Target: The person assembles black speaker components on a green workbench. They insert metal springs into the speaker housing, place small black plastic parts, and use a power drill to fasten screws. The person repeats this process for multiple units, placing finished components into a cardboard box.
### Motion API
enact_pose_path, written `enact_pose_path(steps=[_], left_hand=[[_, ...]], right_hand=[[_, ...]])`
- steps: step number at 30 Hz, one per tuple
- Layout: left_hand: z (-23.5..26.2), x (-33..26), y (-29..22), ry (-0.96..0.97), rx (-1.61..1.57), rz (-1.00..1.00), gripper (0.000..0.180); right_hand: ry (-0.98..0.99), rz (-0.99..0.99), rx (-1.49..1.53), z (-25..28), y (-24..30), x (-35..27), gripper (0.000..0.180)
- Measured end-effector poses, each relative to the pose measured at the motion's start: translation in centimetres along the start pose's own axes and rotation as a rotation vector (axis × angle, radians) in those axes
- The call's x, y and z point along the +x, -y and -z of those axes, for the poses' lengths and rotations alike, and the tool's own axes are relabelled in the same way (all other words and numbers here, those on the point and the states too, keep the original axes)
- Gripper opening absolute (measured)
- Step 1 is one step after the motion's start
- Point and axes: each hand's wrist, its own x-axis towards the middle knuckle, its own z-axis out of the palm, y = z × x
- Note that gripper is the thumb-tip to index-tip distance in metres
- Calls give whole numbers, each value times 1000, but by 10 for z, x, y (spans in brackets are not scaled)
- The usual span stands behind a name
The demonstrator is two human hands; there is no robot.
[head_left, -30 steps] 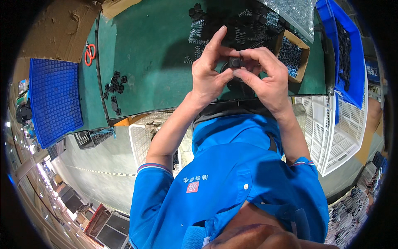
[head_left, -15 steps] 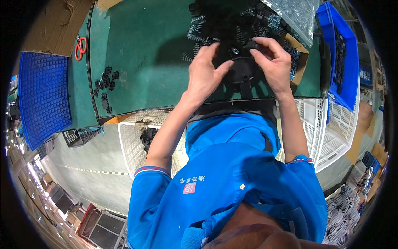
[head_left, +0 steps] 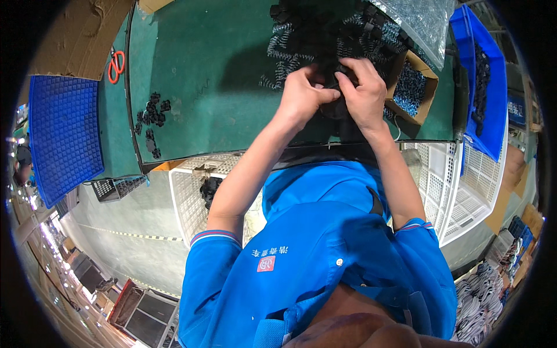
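- Small black part sat between the two hands over the green mat, near the mat's far middle; it was mostly covered by fingers, so its shape could not be made out.
- Left hand and right hand were pressed close together, fingertips meeting on the black part; both were closed on it, though the exact contact points were hidden.
- Pile of dark springs and black pieces lay just beyond the hands, touching or nearly touching the knuckles; single items blurred into one mass.
- Both forearms ran up from the blue shirt, elbows apart, wrists converging; the left arm was stretched longer, the right bent more steeply.
- Cardboard box of bluish small parts stood just right of the right hand, its near corner partly behind the wrist.
- Clear bag of metal pieces was cut off at the top edge.
- Blue bin at far right held dark parts, curved by the lens.
- Loose cluster of black parts lay on the mat's left side, well apart from the hands.
- Orange-handled scissors lay beside the mat's left edge.
- White crates stood below the table edge, partly hidden by the torso.
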Motion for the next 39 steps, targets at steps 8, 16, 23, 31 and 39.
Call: enact_pose_path(steps=[8,16,23,31,39], left_hand=[[-1,-30,15,86,-606,118,27],[-11,-61,10,110,-672,-51,42],[9,-58,2,124,-342,-97,41],[9,-29,22,-122,1021,-712,43],[3,-28,2,62,1200,-451,32]], right_hand=[[18,-217,438,20,25,-13,23],[67,-27,557,39,38,-19,24],[-17,-20,521,33,36,-32,24],[42,-14,91,1,-9,-60,20],[149,137,-117,3,-23,-62,23]])
